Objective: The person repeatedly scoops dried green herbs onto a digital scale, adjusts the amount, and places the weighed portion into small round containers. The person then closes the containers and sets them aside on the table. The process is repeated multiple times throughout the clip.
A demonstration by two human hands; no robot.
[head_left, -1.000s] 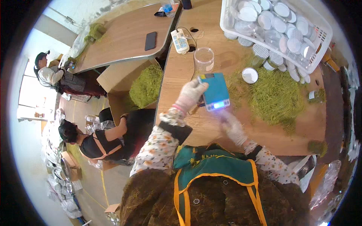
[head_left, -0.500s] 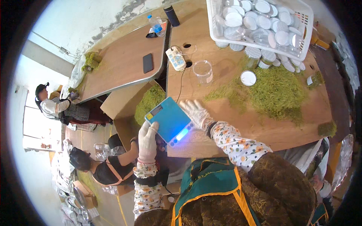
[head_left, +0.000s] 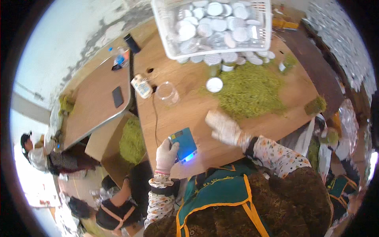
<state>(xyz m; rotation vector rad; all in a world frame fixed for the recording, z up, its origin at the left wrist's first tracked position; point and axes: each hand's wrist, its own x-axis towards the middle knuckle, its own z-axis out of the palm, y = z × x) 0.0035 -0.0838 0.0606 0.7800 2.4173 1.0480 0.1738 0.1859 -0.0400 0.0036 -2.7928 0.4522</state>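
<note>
My left hand (head_left: 166, 156), in a white glove, grips the left edge of a small blue digital scale (head_left: 185, 143), its thumb across the top. The scale's display glows blue on the side nearest me. It is at the table's near left part; whether it rests on the wood I cannot tell. My right hand (head_left: 223, 127), also gloved, is over the wooden table between the scale and a heap of green moss (head_left: 250, 93). Motion blurs it, but its fingers look stretched out and hold nothing visible. A lidded jar (head_left: 214, 84) stands at the moss's left edge.
A white basket (head_left: 213, 53) of clear containers with pale lids stands at the far side. An open clear tub (head_left: 167, 94) and a power strip (head_left: 141, 85) with a cable are on the left. A carton (head_left: 103, 138) with moss stands beside the table. Two co-workers are to the left.
The view has swung right. My left hand has brought the scale from the table's left edge in over the wood. My right hand has left the scale's side and moved right, toward the moss.
</note>
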